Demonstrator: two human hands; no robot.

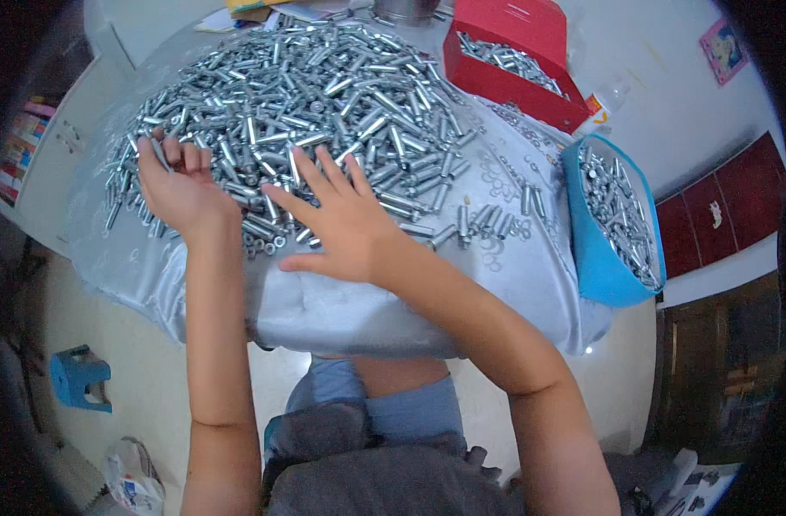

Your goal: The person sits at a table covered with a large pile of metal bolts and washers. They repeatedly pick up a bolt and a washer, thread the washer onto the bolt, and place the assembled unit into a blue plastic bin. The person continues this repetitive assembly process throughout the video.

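A broad heap of silvery metal sleeves [289,95] covers much of a table draped in a shiny pale cloth [324,310]. At the heap's near left edge, my left hand [184,191] is turned up with its fingers curled. Between its thumb and fingers is one metal sleeve [160,155], partly hidden. My right hand [345,228] is palm down over the near edge of the heap, fingers spread, holding nothing. A few small nuts or sleeve ends [268,247] lie between the two hands.
A red box [530,90] of metal pieces stands at the far right, its lid up. Nearer, a blue fabric bin [612,267] full of metal parts sits by the right edge. Loose washers [496,176] lie on the cloth. A blue stool [81,378] stands on the floor at left.
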